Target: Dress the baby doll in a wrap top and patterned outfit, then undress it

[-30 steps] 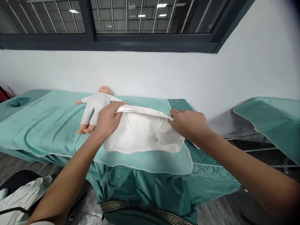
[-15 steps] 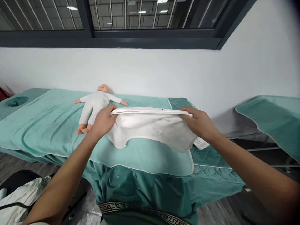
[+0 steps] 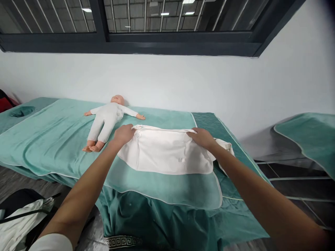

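Observation:
My left hand is closed on the upper left corner of a white cloth, which looks like a folded baby garment with seams. My right hand grips its upper edge farther right, so the edge is drawn straight between both hands. The lower part lies on a light green towel. A printed white piece shows beyond my right hand; whether it belongs to the same cloth I cannot tell. Left of my hands, a baby doll in a white suit lies on its back, arms spread and feet towards me.
The green-covered bed stands against a white wall below a barred window. At right, a green cover hangs over a metal frame. White fabric lies low at the left. A red and black item sits at far left.
The white cloth has come down from a raised hold, and its lower part now lies flat on the towel. My hands have moved slightly lower and closer together. The view has shifted slightly.

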Available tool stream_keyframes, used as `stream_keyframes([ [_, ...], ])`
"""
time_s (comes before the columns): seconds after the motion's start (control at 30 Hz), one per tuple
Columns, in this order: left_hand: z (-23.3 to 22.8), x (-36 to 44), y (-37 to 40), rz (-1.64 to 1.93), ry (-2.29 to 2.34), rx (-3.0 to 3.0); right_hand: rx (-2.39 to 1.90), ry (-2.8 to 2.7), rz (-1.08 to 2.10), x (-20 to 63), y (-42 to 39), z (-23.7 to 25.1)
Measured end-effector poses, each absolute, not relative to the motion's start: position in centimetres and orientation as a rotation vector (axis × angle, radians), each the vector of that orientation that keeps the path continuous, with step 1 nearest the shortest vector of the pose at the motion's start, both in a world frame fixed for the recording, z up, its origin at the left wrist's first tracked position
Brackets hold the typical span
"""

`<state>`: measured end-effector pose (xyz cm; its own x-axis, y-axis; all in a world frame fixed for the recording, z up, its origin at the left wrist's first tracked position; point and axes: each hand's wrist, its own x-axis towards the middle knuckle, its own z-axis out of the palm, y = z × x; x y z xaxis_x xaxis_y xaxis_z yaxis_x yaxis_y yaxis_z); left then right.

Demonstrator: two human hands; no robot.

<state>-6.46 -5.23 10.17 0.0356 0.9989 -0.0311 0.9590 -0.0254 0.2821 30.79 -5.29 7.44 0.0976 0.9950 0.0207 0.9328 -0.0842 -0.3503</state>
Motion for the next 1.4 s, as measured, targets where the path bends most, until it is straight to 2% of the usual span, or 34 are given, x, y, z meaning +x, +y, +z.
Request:
stream_keyframes([
  [0.13, 6.9, -3.5, -4.3, 0.534, 2.311, 2.213, -2.097, -1.847, -0.082, 26.9, -4.3, 5.0],
  [0.2, 4.6, -1.7, -4.7, 0.657, 2.219, 2.369, -1.914, -1.969, -0.258, 24.4, -4.9, 3.2],
  [0.27, 2.3, -0.1, -5.0, 0.671, 1.937, 2.491, -1.752, -2.135, -0.204, 22.0, -5.5, 1.2],
  [0.33, 0.2, 1.3, -4.8, 0.629, 1.757, 2.508, -1.764, -2.156, -0.122, 20.3, -5.6, -0.6],
  [0.43, -1.6, 2.4, -3.5, 0.582, 1.786, 2.446, -1.910, -2.041, -0.102, 19.4, -4.7, -2.1],
  [0.6, -1.4, 3.0, -0.9, 0.483, 1.949, 2.345, -2.058, -2.005, -0.123, 19.9, -3.1, -1.9],
  [0.87, -0.1, 4.4, 0.7, 0.450, 2.030, 2.298, -2.032, -2.069, -0.115, 20.9, -1.3, -1.2],
  [1.4, -1.9, 4.6, 2.7, 0.423, 2.080, 2.220, -2.008, -2.101, 0.073, 21.8, 2.4, -3.0],
])
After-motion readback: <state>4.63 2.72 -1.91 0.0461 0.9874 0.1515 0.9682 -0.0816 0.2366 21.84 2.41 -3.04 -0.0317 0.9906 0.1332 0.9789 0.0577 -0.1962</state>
